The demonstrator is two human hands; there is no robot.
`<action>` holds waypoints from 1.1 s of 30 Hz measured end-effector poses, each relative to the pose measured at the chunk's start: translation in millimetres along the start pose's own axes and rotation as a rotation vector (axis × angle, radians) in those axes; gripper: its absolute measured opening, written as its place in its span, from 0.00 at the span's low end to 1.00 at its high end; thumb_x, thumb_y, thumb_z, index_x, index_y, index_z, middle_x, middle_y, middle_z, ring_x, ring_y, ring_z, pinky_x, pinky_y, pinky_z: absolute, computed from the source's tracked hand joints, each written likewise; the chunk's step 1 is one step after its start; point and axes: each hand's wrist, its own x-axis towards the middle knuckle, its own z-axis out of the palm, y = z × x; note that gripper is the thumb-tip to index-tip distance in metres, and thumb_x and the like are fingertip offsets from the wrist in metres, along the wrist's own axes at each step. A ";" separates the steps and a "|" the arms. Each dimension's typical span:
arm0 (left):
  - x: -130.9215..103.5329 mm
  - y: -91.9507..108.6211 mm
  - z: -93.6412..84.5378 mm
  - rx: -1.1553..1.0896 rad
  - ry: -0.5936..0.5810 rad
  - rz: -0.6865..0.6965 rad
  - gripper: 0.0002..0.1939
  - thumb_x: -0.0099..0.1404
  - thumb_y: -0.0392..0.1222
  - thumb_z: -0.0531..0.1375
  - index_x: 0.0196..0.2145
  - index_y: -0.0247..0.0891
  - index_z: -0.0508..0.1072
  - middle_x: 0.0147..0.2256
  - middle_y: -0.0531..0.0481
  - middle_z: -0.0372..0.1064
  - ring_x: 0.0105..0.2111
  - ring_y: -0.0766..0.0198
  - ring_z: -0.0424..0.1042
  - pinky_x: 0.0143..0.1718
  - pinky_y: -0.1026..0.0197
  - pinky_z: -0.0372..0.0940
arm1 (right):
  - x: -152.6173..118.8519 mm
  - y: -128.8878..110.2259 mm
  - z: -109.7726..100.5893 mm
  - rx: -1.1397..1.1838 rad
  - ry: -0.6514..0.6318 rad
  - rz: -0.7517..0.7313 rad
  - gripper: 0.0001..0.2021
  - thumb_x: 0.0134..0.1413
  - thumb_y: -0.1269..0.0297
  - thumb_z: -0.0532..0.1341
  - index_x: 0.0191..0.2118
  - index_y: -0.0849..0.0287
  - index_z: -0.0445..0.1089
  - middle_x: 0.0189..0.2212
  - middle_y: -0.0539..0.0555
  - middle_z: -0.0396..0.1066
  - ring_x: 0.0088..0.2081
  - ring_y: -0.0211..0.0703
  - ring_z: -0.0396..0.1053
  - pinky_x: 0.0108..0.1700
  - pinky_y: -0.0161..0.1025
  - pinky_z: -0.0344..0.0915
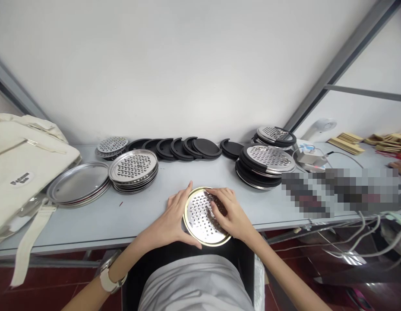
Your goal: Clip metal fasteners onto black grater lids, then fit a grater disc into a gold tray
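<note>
A round metal grater disc [202,216] with a gold-coloured rim is held at the front edge of the table, its perforated face up. My left hand [174,221] clasps its left side, with the thumb along the lower rim and the fingers at the upper left. My right hand [232,212] holds the right side, its bent fingers and thumb resting over the holed face. Left of the hands stands a stack of similar grater discs [133,166], beside a stack of plain round metal trays [80,183].
Black crescent-edged holders [182,149] line the wall. Graters with black holders [268,160] are piled at right, near a white device [308,153] with cables. A cream bag [28,160] sits far left. Another person's hand [400,166] shows at the right edge.
</note>
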 end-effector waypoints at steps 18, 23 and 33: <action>-2.8 6.4 9.3 -0.012 0.077 -0.002 0.66 0.31 0.57 0.74 0.63 0.47 0.47 0.53 0.42 0.44 0.57 0.43 0.51 0.58 0.42 0.55 | -4.7 -1.8 1.2 0.025 0.036 -0.077 0.19 0.58 0.71 0.54 0.55 0.55 0.62 0.48 0.59 0.65 0.49 0.52 0.62 0.52 0.53 0.60; -2.2 7.3 9.7 0.026 0.081 -0.015 0.66 0.30 0.60 0.73 0.63 0.47 0.48 0.53 0.41 0.45 0.55 0.43 0.52 0.57 0.41 0.55 | -4.3 -3.8 -1.0 0.029 0.015 -0.067 0.19 0.57 0.71 0.54 0.55 0.55 0.62 0.48 0.59 0.64 0.49 0.53 0.61 0.52 0.53 0.60; -1.5 6.9 8.1 0.053 0.074 -0.026 0.63 0.31 0.60 0.73 0.62 0.48 0.50 0.53 0.43 0.45 0.53 0.44 0.52 0.56 0.41 0.55 | -5.0 1.6 0.9 0.037 -0.010 -0.088 0.22 0.57 0.70 0.54 0.57 0.56 0.61 0.48 0.59 0.64 0.49 0.52 0.61 0.53 0.53 0.60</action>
